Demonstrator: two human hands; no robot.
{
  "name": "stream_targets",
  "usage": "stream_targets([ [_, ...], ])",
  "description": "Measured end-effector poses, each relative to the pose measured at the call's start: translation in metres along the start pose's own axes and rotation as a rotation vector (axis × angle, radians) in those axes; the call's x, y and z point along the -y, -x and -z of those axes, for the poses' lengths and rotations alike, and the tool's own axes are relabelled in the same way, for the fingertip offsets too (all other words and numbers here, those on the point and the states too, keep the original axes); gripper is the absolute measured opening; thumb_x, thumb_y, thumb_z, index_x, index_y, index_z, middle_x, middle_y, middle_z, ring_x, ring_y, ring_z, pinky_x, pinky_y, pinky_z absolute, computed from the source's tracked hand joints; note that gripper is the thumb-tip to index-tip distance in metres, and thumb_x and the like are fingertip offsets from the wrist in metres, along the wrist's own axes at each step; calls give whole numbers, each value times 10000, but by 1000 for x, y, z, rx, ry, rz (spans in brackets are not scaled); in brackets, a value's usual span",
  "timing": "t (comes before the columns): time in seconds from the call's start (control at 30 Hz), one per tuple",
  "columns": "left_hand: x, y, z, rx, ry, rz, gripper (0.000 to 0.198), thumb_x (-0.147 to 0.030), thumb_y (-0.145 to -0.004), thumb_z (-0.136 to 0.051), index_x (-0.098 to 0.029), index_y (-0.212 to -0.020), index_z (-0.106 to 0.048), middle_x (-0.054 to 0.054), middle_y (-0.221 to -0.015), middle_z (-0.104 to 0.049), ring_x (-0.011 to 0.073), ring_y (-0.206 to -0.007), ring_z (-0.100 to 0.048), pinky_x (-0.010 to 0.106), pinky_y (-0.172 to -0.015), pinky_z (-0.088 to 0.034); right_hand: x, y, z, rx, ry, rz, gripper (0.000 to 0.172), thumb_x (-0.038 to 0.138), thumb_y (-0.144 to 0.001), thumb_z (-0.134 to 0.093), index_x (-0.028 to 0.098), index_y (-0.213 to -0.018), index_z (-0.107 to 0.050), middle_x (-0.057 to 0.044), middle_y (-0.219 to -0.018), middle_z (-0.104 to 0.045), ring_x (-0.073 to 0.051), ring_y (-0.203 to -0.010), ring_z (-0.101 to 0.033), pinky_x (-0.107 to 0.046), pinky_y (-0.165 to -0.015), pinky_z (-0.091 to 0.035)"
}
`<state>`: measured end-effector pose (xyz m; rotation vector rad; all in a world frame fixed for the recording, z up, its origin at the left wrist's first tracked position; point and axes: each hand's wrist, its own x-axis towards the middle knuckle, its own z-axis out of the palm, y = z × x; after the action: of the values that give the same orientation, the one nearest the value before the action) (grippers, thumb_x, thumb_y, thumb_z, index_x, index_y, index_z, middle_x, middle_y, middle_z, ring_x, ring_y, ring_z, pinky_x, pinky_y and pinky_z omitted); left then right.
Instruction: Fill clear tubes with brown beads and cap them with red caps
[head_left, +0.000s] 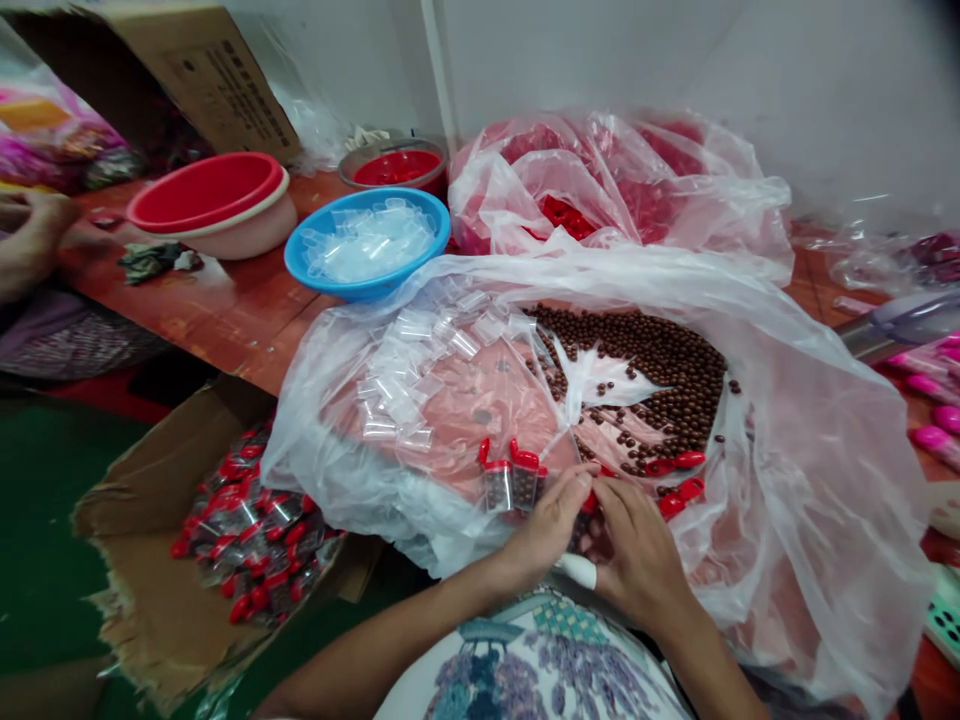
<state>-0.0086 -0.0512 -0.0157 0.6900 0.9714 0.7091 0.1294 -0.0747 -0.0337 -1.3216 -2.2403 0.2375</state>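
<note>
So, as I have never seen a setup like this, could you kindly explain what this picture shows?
Of course. There is no machine here: a person works with bare hands, and one camera worn on the head looks forward and down at them. The left hand and right hand meet around a small red piece, mostly hidden by the fingers. Before them, a clear plastic sheet covers part of the red-brown table. On it lie small brown balls, clear plastic containers and filled containers with red lids. A blue bowl stands behind, and an open carton at lower left holds many more red-topped containers.
</note>
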Motion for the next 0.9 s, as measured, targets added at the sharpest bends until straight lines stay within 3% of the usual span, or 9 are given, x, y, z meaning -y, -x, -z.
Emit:
stream_targets([
  [0.13,-6,9,3,-18,-151,-72,459,-457,-891,-331,-194,-1230,-494,14,-704,-574,120,-525,-496,241,-502,-423,4,-1,-1,-10,8,62,662,430,-733,-599,131,-1280,-377,-162,-1070,-553,-304,-977,-528,-458,-817,-434],
  [0.2,-15,16,11,-67,-250,-166,423,-422,-899,-335,-194,-1204,-519,54,-905,-621,162,-769,-580,285,-718,-476,5,-8,-2,22,-5,84,642,415,-752,-579,148,-1297,-371,-156,-1103,-554,-301,-1007,-524,-458,-844,-425],
  [0.27,-26,23,25,-130,-385,-266,389,-396,-900,-355,-199,-1176,-545,70,-1082,-603,192,-1008,-543,312,-915,-408,1,-19,-4,59,-10,79,641,420,-774,-560,165,-1325,-355,-152,-1155,-543,-299,-1050,-513,-462,-877,-416],
  [0.43,-37,35,73,-451,-822,-313,415,-382,-828,-504,-199,-1200,-519,103,-1092,-570,235,-992,-534,384,-910,-396,-22,-54,-10,69,56,-44,737,498,-797,-548,145,-1386,-282,-183,-1215,-508,-321,-1111,-477,-483,-896,-415],
  [0.53,-28,34,92,-519,-972,-280,570,-347,-742,-610,-180,-1264,-456,130,-1181,-525,266,-1086,-492,409,-944,-363,-28,-64,-14,71,100,-45,689,474,-819,-542,147,-1377,-306,-195,-1262,-475,-341,-1150,-441,-511,-911,-395],
  [0.63,-17,30,97,-489,-915,-259,662,-289,-685,-656,-194,-1298,-423,119,-1178,-540,266,-1067,-508,395,-924,-375,-20,-61,-16,39,63,-12,559,438,-831,-548,196,-1314,-405,-161,-1233,-494,-317,-1136,-454,-500,-919,-398],
  [0.73,-12,26,101,-432,-784,-243,644,-232,-675,-647,-220,-1288,-451,88,-1096,-577,227,-925,-555,360,-844,-421,-3,-52,-19,80,-12,37,505,456,-802,-585,219,-1236,-482,-134,-1165,-527,-296,-1084,-491,-469,-885,-436],
  [0.9,-9,28,108,-371,-557,-249,592,-201,-687,-635,-246,-1259,-487,49,-1030,-589,153,-760,-554,290,-721,-454,18,-45,-24,168,-62,43,593,435,-803,-586,215,-1320,-397,-137,-1237,-494,-297,-1133,-465,-473,-904,-434],
])
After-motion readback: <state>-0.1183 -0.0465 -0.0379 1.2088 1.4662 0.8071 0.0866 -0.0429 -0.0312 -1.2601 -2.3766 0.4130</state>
